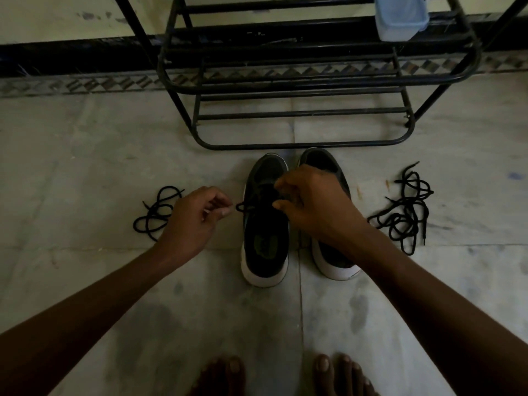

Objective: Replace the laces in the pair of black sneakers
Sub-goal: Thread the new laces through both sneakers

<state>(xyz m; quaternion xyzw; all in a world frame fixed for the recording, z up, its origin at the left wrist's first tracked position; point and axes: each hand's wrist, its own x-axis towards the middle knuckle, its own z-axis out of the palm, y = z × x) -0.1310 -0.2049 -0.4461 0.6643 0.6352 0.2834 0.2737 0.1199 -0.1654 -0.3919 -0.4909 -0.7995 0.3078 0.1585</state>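
A pair of black mesh sneakers w/ white soles stands side by side on the pale grey tiled floor (85,155), toes just short of a black metal-tube shoe rack (285,145). The left sneaker (265,241) still has a thin black threaded lace (247,206) in its eyelets; its open mouth shows a dark insole w/ a greenish mark. The left hand (197,218) pinches that lace's free end btw thumb & fingertips, off the shoe's outer side, other fingers curled in. The right hand (314,204) reaches across the right sneaker (333,261), fingers curled down onto the left shoe's lacing area; too dark to tell what it has hold of there. A small loose black lace pile (157,212) lies behind the left hand, and a bigger tangled black lace pile (405,212) lies well right of the shoes. On the rack's upper shelf sits a translucent pale-blue plastic box (400,18); contents not discernible. Bare feet (343,372) show at the bottom edge.
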